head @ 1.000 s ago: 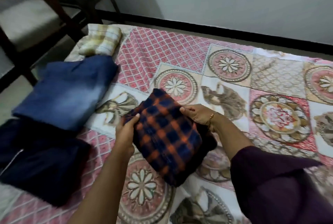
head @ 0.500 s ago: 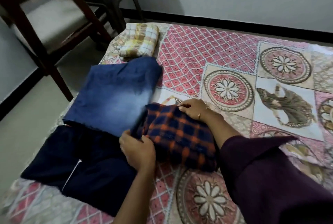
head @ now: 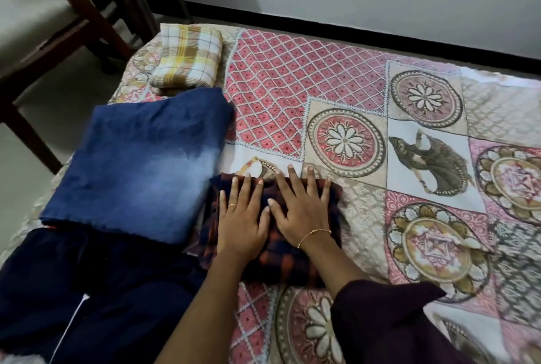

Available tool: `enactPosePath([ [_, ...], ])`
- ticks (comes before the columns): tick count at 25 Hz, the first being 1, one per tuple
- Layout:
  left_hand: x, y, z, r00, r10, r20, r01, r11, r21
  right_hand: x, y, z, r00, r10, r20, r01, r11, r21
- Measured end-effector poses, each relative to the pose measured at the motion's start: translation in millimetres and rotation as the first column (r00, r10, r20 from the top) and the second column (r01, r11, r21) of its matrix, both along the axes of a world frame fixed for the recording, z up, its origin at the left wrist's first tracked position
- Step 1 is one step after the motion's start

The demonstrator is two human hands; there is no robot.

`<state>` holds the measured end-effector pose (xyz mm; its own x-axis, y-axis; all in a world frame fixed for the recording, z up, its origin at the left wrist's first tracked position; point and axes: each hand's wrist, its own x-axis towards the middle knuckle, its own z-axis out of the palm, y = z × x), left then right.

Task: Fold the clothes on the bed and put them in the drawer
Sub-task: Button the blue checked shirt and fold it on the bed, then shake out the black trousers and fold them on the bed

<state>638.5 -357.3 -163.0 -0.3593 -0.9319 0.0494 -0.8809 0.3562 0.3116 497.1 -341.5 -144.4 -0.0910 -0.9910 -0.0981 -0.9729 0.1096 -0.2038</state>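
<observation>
Both hands flat on the folded plaid garment (head: 275,246), navy/orange check, sitting at roughly 6 o'clock of the bed (head: 351,77) near the front edge: left hand (head: 243,217) and right hand (head: 301,211) side by side, fingers straight and spread, palms down, pressing, gripping nothing. Its 9 o'clock edge touches the folded blue denim piece (head: 140,164); dark navy garment (head: 87,290) lies at 7 o'clock of it, yellow check bundle (head: 187,59) off at 11 o'clock near the bed corner. Handling guess: soft, thick, fleecy-looking, light, not slippery, nothing fragile; zero stiffness, so layers will sag and the fold will spring open if lifted by one edge or corner. Best take: slide fingers under the two long sides at 3 and 9 o'clock, thumbs on top, lift it flat as a slab, or one palm under and one on top. Drawer not in view, so carry path unknown
</observation>
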Motion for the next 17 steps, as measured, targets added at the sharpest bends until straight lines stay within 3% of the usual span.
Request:
enactPosePath([
  [9, -7.4, -4.0, -12.7, 0.998, 0.051, 0.031, -0.049, 0.996, -0.069, 2.0, -10.0, -10.4, 0.999, -0.029, 0.030, 0.029, 1.000, 0.008],
  [11, -9.1, -5.0, -4.6, 0.994, 0.036, 0.107, -0.039, 0.999, 0.025, -0.8, -11.0, -7.1, 0.999, 0.004, 0.038, -0.007, 0.997, 0.075],
  [13, -10.1, -5.7, 13.9, 0.959, 0.019, 0.284, -0.049, 0.994, 0.102, -5.6, -7.1, 2.6, 0.997, 0.069, 0.037, -0.073, 0.992, 0.103],
  [15, -25.2, -2.7, 42.1, 0.917, 0.046, 0.397, -0.060, 0.998, 0.023, -19.7, 8.4, 19.2, 0.992, 0.119, 0.048, -0.122, 0.991, 0.055],
  [17, -62.2, 3.9, 73.1, 0.936, 0.030, 0.351, 0.004, 0.995, -0.095, -47.1, 26.8, 35.5, 0.995, 0.097, 0.030, -0.097, 0.995, 0.003],
])
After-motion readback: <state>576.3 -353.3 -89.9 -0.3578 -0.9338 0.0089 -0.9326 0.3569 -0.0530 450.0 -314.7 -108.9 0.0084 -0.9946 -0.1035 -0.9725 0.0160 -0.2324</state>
